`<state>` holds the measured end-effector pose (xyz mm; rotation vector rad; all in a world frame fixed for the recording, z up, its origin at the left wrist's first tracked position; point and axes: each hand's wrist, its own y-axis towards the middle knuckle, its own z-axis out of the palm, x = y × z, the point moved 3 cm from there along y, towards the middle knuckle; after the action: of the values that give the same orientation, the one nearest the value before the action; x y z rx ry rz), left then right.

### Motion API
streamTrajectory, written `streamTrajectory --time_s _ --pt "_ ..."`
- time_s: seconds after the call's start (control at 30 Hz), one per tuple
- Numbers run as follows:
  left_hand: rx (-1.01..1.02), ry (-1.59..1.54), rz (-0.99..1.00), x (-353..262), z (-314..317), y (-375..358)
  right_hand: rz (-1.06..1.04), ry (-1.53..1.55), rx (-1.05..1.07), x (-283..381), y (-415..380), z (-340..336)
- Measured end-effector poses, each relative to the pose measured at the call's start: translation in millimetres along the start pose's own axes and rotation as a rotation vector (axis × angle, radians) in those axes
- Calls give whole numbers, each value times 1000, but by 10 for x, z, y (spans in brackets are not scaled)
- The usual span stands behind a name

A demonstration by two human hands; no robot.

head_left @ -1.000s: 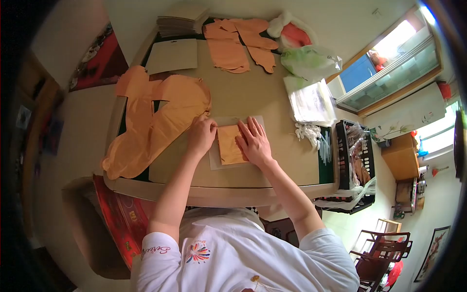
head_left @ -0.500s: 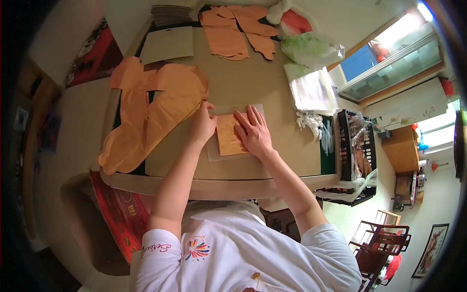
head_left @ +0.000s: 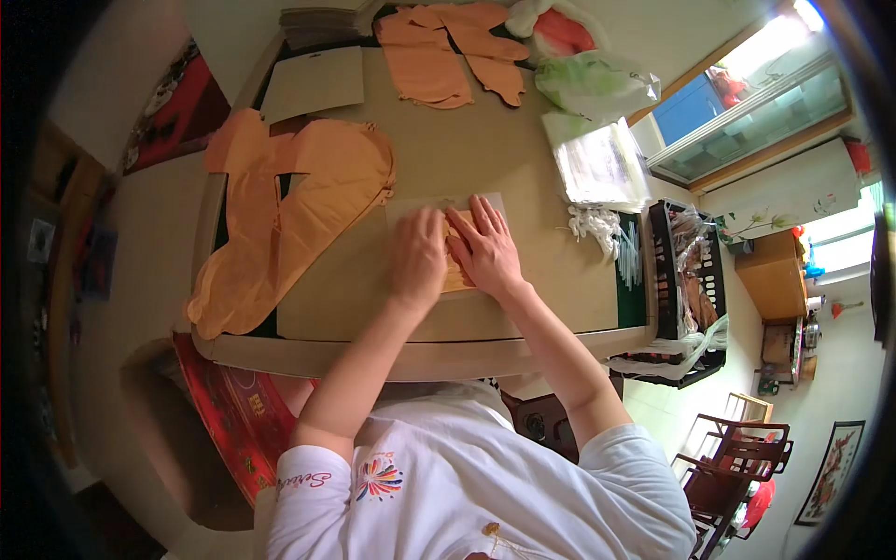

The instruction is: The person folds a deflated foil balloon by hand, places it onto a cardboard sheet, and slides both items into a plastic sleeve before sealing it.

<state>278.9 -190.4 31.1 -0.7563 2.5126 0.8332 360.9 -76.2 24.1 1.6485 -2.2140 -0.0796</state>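
Observation:
A folded orange piece, thin and flat, lies on a pale rectangular sheet in front of me. My right hand rests on its right side, palm down with the fingers stretched out. Over the left side of the same piece is my left hand, smeared by motion, and its fingers cannot be made out. Both hands hide much of the folded piece. To the left a large flat orange shape of the same thin material is spread out, with curved outlines and a slit.
More orange shapes lie at the far side beside a grey card. On the right are a stack of clear plastic sleeves, a green-white bag, white ties, thin straws and a black crate.
My left hand has moved right, from the edge of the large orange shape onto the folded piece. My right hand has stayed almost in place.

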Motion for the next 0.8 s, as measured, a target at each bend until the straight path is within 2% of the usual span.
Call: streamTrajectory --time_s 0.1,0.23,0.37,0.47,0.57,0.8 --pt "-88 106 90 -92 208 -169 -13 -15 -13 -5 -5 10" --pt "-77 -24 -21 -24 31 -157 -12 19 -62 -2 -2 5" --pt "-126 -54 -222 375 -58 -79 -34 28 -94 6 12 -24" --pt "79 -336 -443 513 -85 131 -47 24 -96 6 15 -23" --pt "58 -295 -422 476 -177 274 -48 29 -98 -7 10 -12" --pt "137 -436 -544 597 -81 342 -34 -38 -62 -7 -6 7"
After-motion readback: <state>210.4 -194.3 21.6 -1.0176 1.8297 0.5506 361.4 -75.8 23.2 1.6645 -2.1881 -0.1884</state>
